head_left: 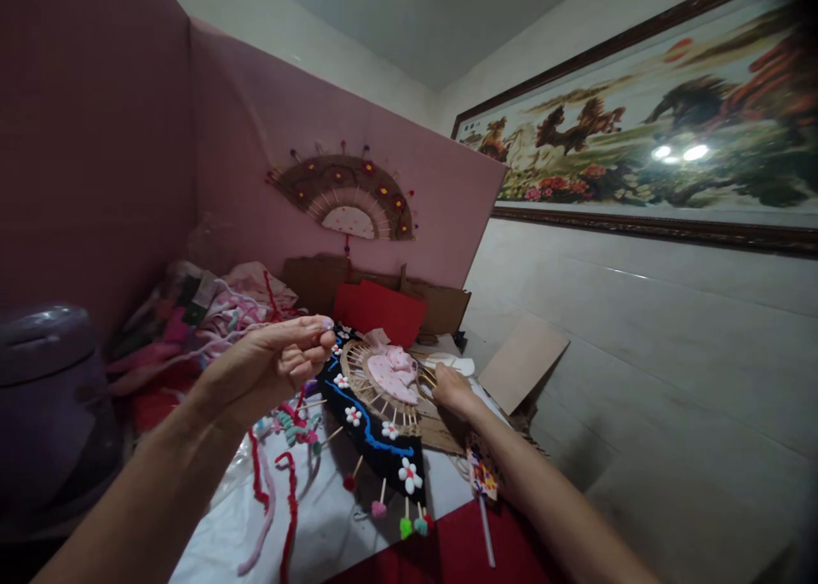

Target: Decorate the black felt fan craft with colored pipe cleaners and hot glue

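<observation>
My left hand is raised over the left end of a black fan-shaped craft, thumb and index finger pinched together; whatever may be between them is too small to name. White flowers, a wavy blue line and sticks tipped with pom-poms decorate the fan. Pink spotted cloth lies bunched at its inner arc. To the right of that cloth, my right hand is closed on the gold-coloured handles of scissors; their blades cannot be made out.
A brown fan hangs on the pink panel. Red card and cardboard stand behind. Pipe cleaners and a cloth heap are at left, beside a lidded container. A bag of beads lies near my right forearm.
</observation>
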`<state>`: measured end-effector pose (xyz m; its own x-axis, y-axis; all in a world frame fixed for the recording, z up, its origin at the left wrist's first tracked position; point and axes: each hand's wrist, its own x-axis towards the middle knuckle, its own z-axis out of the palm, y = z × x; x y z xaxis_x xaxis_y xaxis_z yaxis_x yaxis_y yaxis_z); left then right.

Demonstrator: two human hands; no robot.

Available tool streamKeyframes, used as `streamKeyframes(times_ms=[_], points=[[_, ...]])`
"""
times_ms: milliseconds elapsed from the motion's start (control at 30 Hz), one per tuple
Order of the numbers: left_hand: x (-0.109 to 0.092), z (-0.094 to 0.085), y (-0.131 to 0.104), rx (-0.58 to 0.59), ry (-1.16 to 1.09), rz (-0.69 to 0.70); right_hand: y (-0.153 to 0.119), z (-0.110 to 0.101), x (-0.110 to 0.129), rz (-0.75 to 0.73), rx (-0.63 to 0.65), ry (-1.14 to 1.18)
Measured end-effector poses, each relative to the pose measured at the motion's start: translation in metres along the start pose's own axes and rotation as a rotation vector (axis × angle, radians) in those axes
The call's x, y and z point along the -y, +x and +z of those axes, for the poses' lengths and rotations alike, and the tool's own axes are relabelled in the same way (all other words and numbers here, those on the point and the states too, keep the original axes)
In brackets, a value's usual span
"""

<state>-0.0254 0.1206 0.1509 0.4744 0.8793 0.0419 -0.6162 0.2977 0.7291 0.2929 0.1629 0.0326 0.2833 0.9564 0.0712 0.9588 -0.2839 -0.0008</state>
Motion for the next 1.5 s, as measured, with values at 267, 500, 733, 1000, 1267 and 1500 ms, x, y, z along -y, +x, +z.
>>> streamKeyframes(times_ms=[267,500,733,1000,1267,1500], points=[[-0.006,-0.020,0.007,-0.146,0.136,0.107,-0.008,-0.026,0.024,-0.051,-0.064,0.062],[0.000,-0.046,0.025,-0.261,0.221,0.166,-0.015,-0.056,0.082,-0.398,-0.211,0.351],[0.007,-0.054,0.026,-0.405,0.207,0.187,-0.023,-0.055,0.130,-0.709,-0.204,0.582],[0.032,-0.061,0.011,-0.615,0.208,0.285,-0.044,-0.070,0.137,-1.146,-0.105,0.573],[0.061,-0.056,-0.015,-0.603,0.248,0.324,-0.055,-0.062,0.141,-1.205,-0.181,0.393],[0.070,-0.071,-0.020,-0.600,0.170,0.189,-0.056,-0.053,0.147,-1.202,-0.246,0.339]])
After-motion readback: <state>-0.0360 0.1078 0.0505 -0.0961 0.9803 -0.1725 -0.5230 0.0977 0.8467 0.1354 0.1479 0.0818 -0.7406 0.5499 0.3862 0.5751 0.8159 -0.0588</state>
